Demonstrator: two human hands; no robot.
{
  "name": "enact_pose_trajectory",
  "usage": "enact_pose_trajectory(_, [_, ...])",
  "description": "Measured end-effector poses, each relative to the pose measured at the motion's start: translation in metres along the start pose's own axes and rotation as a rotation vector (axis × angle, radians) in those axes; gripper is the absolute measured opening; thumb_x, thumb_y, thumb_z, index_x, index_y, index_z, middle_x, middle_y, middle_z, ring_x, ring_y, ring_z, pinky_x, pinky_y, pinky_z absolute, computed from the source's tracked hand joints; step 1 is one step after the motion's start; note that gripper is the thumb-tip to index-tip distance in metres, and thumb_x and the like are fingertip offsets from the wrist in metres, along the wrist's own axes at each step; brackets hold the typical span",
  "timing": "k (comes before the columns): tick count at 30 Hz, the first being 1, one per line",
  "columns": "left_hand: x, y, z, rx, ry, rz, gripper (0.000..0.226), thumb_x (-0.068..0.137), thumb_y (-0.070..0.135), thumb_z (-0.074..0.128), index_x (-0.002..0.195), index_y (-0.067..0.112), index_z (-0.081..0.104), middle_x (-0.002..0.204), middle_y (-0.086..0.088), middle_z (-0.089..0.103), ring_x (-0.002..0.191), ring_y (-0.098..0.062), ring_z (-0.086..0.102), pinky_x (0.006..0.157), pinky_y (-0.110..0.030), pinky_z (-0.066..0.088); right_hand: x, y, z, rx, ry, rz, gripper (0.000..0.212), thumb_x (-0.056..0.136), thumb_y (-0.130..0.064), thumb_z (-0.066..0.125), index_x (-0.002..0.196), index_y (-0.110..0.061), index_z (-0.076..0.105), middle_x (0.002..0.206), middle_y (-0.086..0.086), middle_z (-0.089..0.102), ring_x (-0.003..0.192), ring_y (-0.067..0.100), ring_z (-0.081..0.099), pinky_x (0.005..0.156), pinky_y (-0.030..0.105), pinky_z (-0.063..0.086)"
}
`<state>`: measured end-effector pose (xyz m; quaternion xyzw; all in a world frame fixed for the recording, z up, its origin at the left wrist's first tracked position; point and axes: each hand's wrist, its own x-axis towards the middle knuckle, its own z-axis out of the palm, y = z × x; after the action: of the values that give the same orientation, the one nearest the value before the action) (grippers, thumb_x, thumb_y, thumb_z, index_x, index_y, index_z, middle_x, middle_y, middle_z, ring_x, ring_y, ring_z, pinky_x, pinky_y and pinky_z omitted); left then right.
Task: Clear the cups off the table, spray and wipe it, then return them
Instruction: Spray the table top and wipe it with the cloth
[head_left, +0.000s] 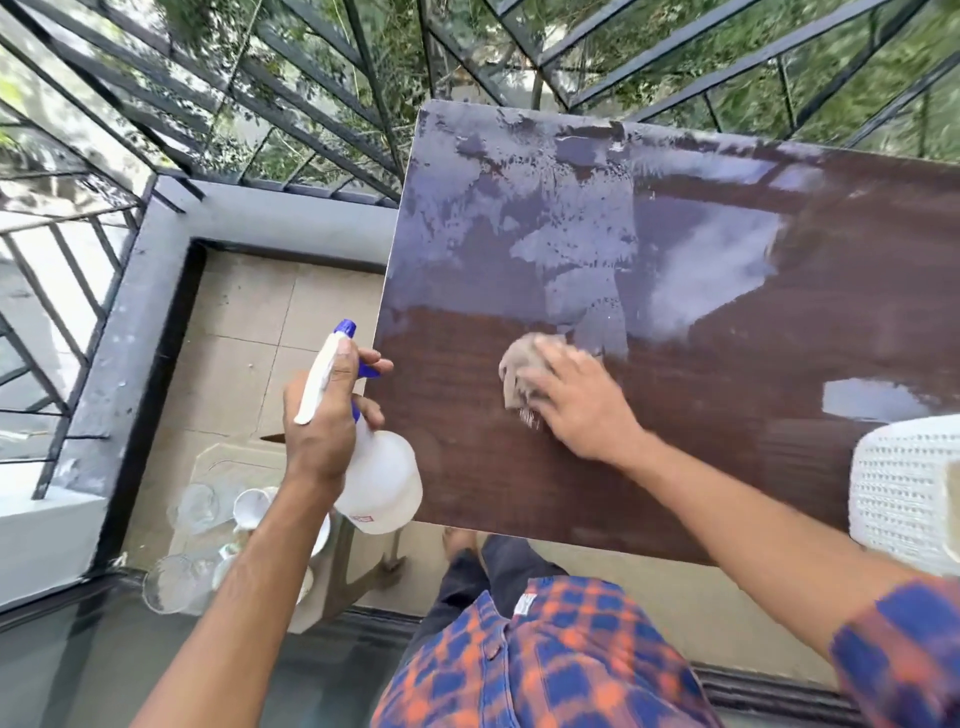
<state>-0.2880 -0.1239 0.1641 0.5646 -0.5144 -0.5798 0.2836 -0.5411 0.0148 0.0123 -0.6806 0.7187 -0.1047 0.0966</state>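
Observation:
The dark brown table (727, 457) carries no cups and its far half shines with wet streaks. My right hand (582, 400) presses a crumpled grey cloth (519, 369) flat on the tabletop near the middle of its left half. My left hand (324, 415) grips a white spray bottle (379, 480) with a blue nozzle by the neck, just off the table's left edge. Several clear glasses (195, 506) and white cups (252, 506) stand on a low beige stool (228, 462) down at the left, partly hidden behind my left forearm.
A white woven chair back (904, 493) stands against the table's near right edge. A black metal railing (291, 114) and a grey ledge (291, 208) close the balcony at the far and left sides. Beige floor tiles (244, 322) lie between ledge and table.

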Motion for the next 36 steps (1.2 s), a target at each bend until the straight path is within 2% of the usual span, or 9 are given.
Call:
enact_pose_trajectory(4, [0.000,0.004,0.011,0.006,-0.012,-0.011,0.035,0.107,0.036,0.046,0.087,0.018,0.068,0.088,0.003,0.075,0.041,-0.014,0.048,0.052,-0.021,0.044,0.087,0.046,-0.013,-0.030,-0.008,0.297,0.044,0.095,-0.038,0.047,0.131,-0.017,0.060,0.157,0.015,0.041,0.139,0.040,0.043,0.118,0.048,0.033])
enact_pose_trajectory(7, [0.000,0.005,0.022,0.006,-0.025,-0.009,0.036,0.107,0.038,0.047,0.089,0.017,0.069,0.090,0.002,0.075,0.043,-0.016,0.048,0.053,-0.023,0.044,0.114,0.025,-0.008,-0.030,-0.019,0.388,0.043,0.087,-0.035,0.048,0.126,-0.019,0.060,0.155,0.012,0.043,0.135,0.040,0.046,0.113,0.051,0.037])
enact_pose_trajectory(13, [0.001,0.004,0.047,-0.043,-0.114,-0.001,0.036,0.097,0.050,0.050,0.082,0.027,0.072,0.090,-0.003,0.074,0.046,-0.021,0.050,0.057,-0.032,0.042,0.007,-0.057,0.003,0.101,-0.050,0.168,0.044,0.089,-0.026,0.058,0.132,-0.023,0.059,0.155,0.007,0.045,0.129,0.035,0.049,0.111,0.047,0.039])
enact_pose_trajectory(18, [0.001,0.009,0.063,-0.045,-0.144,-0.008,0.036,0.096,0.050,0.051,0.084,0.023,0.072,0.092,-0.007,0.075,0.044,-0.021,0.049,0.058,-0.033,0.043,-0.101,-0.022,-0.004,0.088,-0.115,0.065,0.037,0.096,-0.035,0.059,0.133,-0.031,0.062,0.160,0.005,0.040,0.136,0.032,0.048,0.115,0.045,0.037])
enact_pose_trajectory(21, [0.000,0.012,0.064,-0.026,-0.150,-0.005,0.037,0.097,0.051,0.050,0.086,0.022,0.071,0.095,-0.007,0.075,0.045,-0.021,0.049,0.059,-0.032,0.043,-0.080,0.028,-0.020,0.032,-0.104,0.081,0.039,0.095,-0.037,0.057,0.134,-0.029,0.062,0.159,0.010,0.042,0.135,0.032,0.049,0.117,0.041,0.036])
enact_pose_trajectory(26, [-0.002,0.018,0.057,-0.009,-0.138,0.009,0.035,0.097,0.051,0.049,0.083,0.027,0.071,0.095,-0.004,0.075,0.046,-0.020,0.050,0.058,-0.030,0.044,0.041,0.095,-0.044,0.074,-0.097,0.438,0.048,0.092,-0.044,0.047,0.135,-0.027,0.057,0.161,0.005,0.035,0.138,0.038,0.043,0.115,0.047,0.039])
enact_pose_trajectory(31, [0.002,0.019,0.050,-0.029,-0.119,0.020,0.035,0.102,0.045,0.049,0.079,0.031,0.072,0.090,-0.001,0.075,0.054,-0.018,0.056,0.055,-0.027,0.044,0.095,0.077,-0.053,0.113,-0.018,0.612,0.042,0.090,-0.027,0.061,0.131,-0.020,0.057,0.151,0.004,0.043,0.128,0.039,0.047,0.110,0.044,0.042])
enact_pose_trajectory(33, [0.007,0.017,0.049,-0.038,-0.110,0.009,0.037,0.105,0.043,0.049,0.079,0.031,0.072,0.090,-0.001,0.075,0.055,-0.016,0.057,0.054,-0.028,0.044,0.077,0.051,-0.044,0.105,0.035,0.601,0.039,0.088,-0.027,0.061,0.127,-0.021,0.060,0.152,0.001,0.044,0.128,0.034,0.049,0.110,0.042,0.040])
enact_pose_trajectory(36, [0.016,0.017,0.047,-0.061,-0.115,-0.013,0.036,0.105,0.042,0.049,0.081,0.027,0.071,0.092,-0.006,0.075,0.049,-0.018,0.052,0.056,-0.029,0.044,0.020,0.012,-0.022,0.101,0.062,0.421,0.034,0.090,-0.032,0.058,0.123,-0.023,0.063,0.155,0.002,0.044,0.132,0.031,0.048,0.113,0.044,0.037])
